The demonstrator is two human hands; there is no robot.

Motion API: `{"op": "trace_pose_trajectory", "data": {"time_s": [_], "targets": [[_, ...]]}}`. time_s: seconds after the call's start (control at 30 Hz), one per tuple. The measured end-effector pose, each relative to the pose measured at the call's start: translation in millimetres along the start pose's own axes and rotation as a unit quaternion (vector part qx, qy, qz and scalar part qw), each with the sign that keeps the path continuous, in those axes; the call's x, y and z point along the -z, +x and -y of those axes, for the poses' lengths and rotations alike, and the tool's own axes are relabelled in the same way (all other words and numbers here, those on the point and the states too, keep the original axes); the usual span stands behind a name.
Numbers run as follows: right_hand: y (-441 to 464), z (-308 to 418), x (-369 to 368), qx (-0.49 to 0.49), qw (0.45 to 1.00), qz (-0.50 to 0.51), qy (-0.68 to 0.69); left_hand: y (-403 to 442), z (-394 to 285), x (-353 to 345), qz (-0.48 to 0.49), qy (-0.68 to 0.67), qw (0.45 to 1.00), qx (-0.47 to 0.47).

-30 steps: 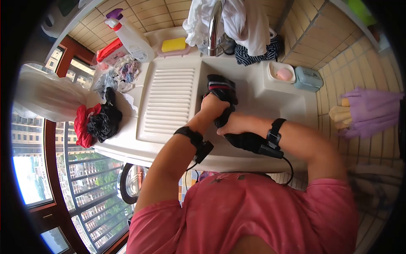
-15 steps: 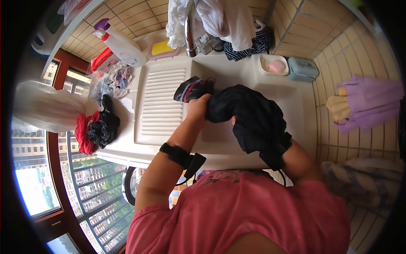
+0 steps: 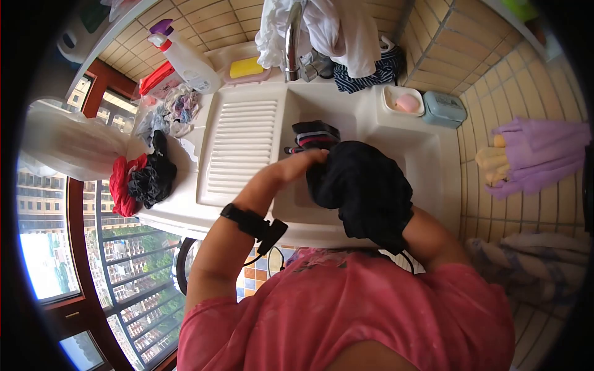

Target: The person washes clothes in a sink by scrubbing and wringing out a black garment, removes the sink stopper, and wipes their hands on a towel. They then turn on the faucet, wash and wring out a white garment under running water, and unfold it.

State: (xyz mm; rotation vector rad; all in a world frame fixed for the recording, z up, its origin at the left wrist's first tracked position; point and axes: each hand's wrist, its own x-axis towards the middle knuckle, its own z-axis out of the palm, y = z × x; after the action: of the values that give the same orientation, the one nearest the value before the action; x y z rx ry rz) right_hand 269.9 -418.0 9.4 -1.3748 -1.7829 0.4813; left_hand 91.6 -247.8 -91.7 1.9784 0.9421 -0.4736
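A black garment (image 3: 365,185) with a grey and red striped band (image 3: 315,136) is held over the sink basin (image 3: 427,161). My left hand (image 3: 318,157) grips it at its left side, just below the striped band; most of the fingers are tucked behind the cloth. From the right, my right forearm (image 3: 430,238) runs under or inside the black fabric. The cloth covers my right hand completely, so its fingers do not show. To the left of the basin lies the ribbed washboard (image 3: 241,148), apart from both hands.
A chrome faucet (image 3: 292,49) rises behind the basin, beside hanging white cloth (image 3: 343,37). A soap dish (image 3: 402,101) sits at the back right. Further left are a spray bottle (image 3: 189,65), a yellow bar (image 3: 246,66) and a crumpled black cloth (image 3: 153,176).
The striped band has moved right and down, off the washboard's edge and over the basin. My left hand has shifted right with it, and the black cloth is bunched more compactly.
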Motion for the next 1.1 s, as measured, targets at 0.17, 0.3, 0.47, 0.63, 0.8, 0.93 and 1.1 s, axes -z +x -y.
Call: {"op": "trace_pose_trajectory", "data": {"time_s": [0.17, 0.3, 0.47, 0.63, 0.8, 0.93, 1.1], "targets": [[5, 1, 4, -0.008, 0.999, -0.001, 0.037, -47, 7, -1, -0.083, -0.614, 0.783, -0.052], [5, 1, 3, -0.022, 0.997, 0.015, 0.079, -17, 9, -39, 0.020, -0.814, 0.571, -0.104], [-12, 9, -1, -0.046, 0.988, 0.060, 0.134, -6, -23, -18, -0.008, -0.864, 0.450, -0.226], [-20, 2, 7, -0.084, 0.969, 0.105, 0.207, 7, -14, -4, -0.067, -0.805, 0.558, -0.187], [-15, -13, 17, -0.140, 0.928, 0.171, 0.300, 0, -39, 18, -0.073, -0.730, 0.676, -0.064], [1, -26, 17, -0.200, 0.862, 0.256, 0.388, 1, -35, 22, -0.096, -0.547, 0.829, -0.059], [26, -40, 10, -0.246, 0.776, 0.351, 0.462, 5, -60, 24, -0.151, -0.190, 0.965, 0.096]]}}
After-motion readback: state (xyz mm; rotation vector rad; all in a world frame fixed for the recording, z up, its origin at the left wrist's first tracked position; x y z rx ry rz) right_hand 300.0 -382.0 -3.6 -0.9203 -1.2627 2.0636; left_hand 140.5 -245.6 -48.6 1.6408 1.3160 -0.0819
